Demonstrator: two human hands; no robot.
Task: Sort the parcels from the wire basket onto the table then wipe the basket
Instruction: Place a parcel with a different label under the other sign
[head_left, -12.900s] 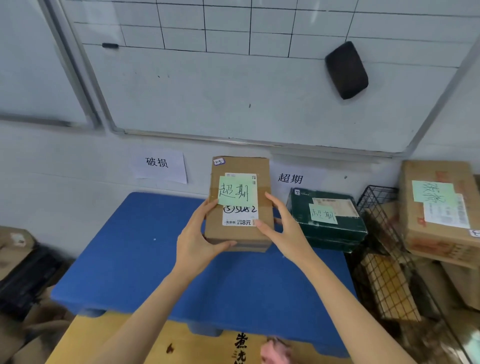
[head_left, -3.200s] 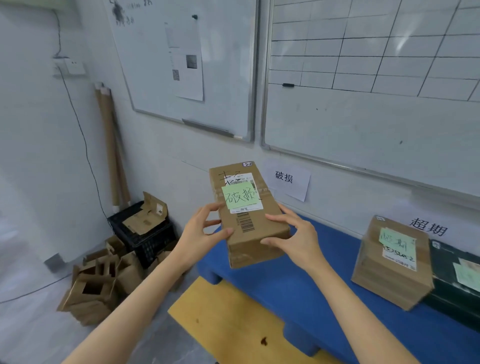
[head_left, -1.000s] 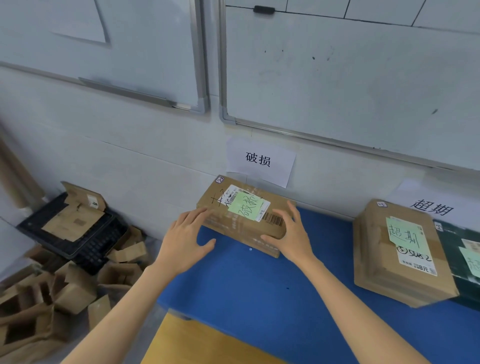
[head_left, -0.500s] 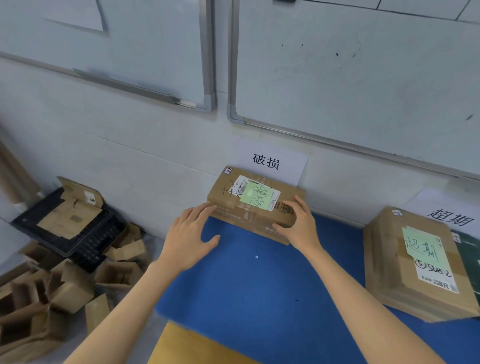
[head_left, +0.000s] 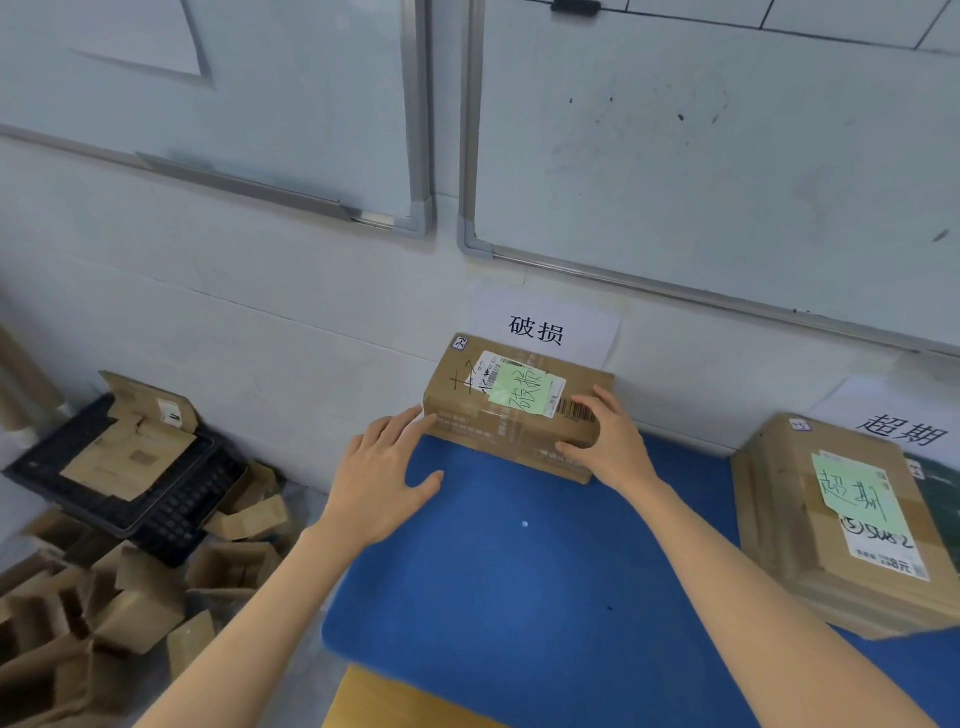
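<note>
Blue table top (head_left: 519, 582) ends in a rounded left edge that drops to the floor, and its back edge meets the white wall. A broad bare stretch of it lies between the person's two forearms. Below its near edge a yellow surface (head_left: 395, 701) shows.

Left of the table, a black crate (head_left: 171, 499) holding flattened cardboard and a heap of loose cardboard boxes (head_left: 119, 613) crowd the floor.

On the right side of the table a second parcel (head_left: 810, 551) with a green note lies well apart from the first. Blue surface is open between them.

The brown parcel (head_left: 467, 410) lies flat at the back left corner of the table. Its far side is close against the wall, directly under the paper sign (head_left: 540, 327) marked 破损.

The left hand (head_left: 382, 478) holds nothing. Its fingers (head_left: 405, 423) are straight and together, the tips touch the parcel's near left corner, and the thumb is spread over the table.

The right hand (head_left: 610, 447) grips the parcel's right end, with the fingers curled over the top beside the barcode and the thumb pressed on the near side face.
</note>
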